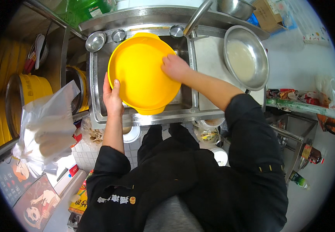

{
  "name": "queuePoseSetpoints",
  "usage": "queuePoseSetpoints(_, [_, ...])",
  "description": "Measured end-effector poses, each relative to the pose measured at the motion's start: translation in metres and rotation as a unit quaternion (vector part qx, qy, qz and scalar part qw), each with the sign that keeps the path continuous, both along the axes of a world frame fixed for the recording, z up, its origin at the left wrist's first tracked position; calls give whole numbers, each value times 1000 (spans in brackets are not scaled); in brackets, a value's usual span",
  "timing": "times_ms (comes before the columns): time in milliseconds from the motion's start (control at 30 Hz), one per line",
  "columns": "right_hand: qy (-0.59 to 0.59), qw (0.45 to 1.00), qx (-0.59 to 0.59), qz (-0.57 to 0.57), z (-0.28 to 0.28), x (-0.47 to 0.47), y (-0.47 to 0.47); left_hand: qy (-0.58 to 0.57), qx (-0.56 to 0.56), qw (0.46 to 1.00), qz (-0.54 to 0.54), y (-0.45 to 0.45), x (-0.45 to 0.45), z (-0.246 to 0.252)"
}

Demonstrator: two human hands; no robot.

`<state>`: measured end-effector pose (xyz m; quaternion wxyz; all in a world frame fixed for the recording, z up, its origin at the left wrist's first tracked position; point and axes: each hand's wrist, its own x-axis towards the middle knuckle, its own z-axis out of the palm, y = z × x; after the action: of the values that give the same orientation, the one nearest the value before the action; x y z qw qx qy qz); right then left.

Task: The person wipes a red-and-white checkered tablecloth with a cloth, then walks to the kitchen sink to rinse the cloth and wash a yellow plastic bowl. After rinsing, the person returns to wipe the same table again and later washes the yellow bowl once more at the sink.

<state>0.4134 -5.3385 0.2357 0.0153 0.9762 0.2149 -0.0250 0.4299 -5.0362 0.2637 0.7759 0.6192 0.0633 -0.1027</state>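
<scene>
A round yellow plastic basin (142, 75) with two tab handles is held tilted over a stainless steel sink (186, 100), its hollow side facing me. My left hand (113, 97) grips the rim at the lower left, thumb over the edge and fingers behind. At the right side of the basin, my right hand (175, 68) lies across the rim with its fingers curled against the inner wall. Whether those fingers pinch the rim or hold something small is hidden. The basin covers most of the sink's opening.
A steel bowl of cloudy whitish liquid (241, 61) stands on the right drainboard (211, 55). The metal faucet (198, 17) rises behind the sink. Small steel bowls (95, 41) line its back left edge. Yellow buckets (35, 90) and a plastic bag (50, 124) are at left.
</scene>
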Motion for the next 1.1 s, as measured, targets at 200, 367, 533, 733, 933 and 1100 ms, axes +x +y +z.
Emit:
queuePoseSetpoints(200, [-119, 840, 462, -257, -9, 74, 91, 15, -21, 998, -51, -28, -13, -5])
queuePoseSetpoints(367, [269, 828, 481, -100, -6, -11, 139, -45, 37, 998, -9, -16, -3, -5])
queuePoseSetpoints(533, [126, 989, 66, -37, -20, -24, 23, -60, 23, 998, 11, 2, -2, -1])
queuePoseSetpoints(733, [1, 823, 495, -279, -7, 77, 82, 49, -31, 998, -17, -24, -14, -6])
queuePoseSetpoints(933, [358, 820, 429, -123, 20, -3, 132, 62, -20, 995, 70, -16, 0, -19])
queuePoseSetpoints(1100, [165, 772, 581, -196, 55, -32, 49, 191, -35, 975, 106, 0, -2, -35])
